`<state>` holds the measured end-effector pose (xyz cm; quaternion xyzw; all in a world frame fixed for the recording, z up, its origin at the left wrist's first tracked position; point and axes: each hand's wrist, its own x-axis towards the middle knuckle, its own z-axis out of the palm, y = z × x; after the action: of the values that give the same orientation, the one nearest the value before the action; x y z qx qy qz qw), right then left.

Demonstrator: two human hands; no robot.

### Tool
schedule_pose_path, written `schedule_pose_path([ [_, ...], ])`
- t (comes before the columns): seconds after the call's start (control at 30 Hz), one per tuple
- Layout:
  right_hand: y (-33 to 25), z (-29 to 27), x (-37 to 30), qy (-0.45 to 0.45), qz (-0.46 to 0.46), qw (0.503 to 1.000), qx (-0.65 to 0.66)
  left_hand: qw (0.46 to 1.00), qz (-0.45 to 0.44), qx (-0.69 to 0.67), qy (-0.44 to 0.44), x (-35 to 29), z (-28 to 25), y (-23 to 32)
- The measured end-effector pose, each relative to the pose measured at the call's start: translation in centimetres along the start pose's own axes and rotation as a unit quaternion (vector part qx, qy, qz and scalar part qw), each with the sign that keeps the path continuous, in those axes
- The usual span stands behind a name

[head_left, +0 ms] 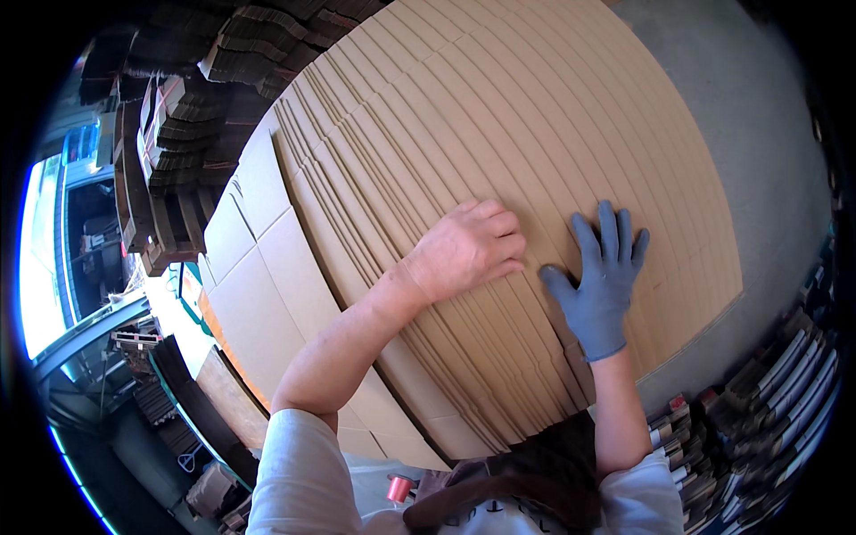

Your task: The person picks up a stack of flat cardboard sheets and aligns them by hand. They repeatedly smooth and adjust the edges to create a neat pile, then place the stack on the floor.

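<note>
A wide fan of overlapping flat brown cardboard sheets (428,116) spreads in front of me, their edges running as long creased lines. My bare left hand (470,250) rests on the middle of the fan with its fingers curled in. Its fingertips are hidden, so whether they grip a sheet's edge does not show. Just to the right, my right hand (601,290) wears a grey-blue glove. It lies on the sheets, palm down, with fingers and thumb spread.
Stacks of dark folded cardboard (192,116) stand at the far left by a wooden pallet (165,223). More stacked bundles (776,392) lie at the lower right. Grey floor (749,116) borders the fan on the right. A small red object (399,488) is near my body.
</note>
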<state>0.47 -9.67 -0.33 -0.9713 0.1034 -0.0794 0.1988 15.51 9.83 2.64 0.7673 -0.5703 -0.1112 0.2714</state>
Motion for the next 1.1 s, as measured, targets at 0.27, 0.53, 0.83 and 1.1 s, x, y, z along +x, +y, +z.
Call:
schedule_pose_path([
  [0.27, 0.4, 0.0, 0.4, -0.017, 0.01, 1.0, -0.003, 1.0, -0.003, -0.017, 0.011, -0.1, 0.4, -0.4],
  [0.53, 1.0, -0.5, 0.1, 0.006, -0.016, 0.999, 0.028, 1.0, -0.004, -0.012, 0.006, 0.3, -0.1, 0.1],
  [0.83, 2.5, -2.8, -1.3, 0.032, -0.011, 0.988, 0.151, 0.999, -0.039, 0.006, -0.025, 0.2, -0.1, 0.7],
  [1.1, 1.1, -7.8, -12.6, -0.162, 0.054, 0.972, 0.164, 0.996, -0.074, 0.009, -0.048, 0.7, -0.5, 1.4],
])
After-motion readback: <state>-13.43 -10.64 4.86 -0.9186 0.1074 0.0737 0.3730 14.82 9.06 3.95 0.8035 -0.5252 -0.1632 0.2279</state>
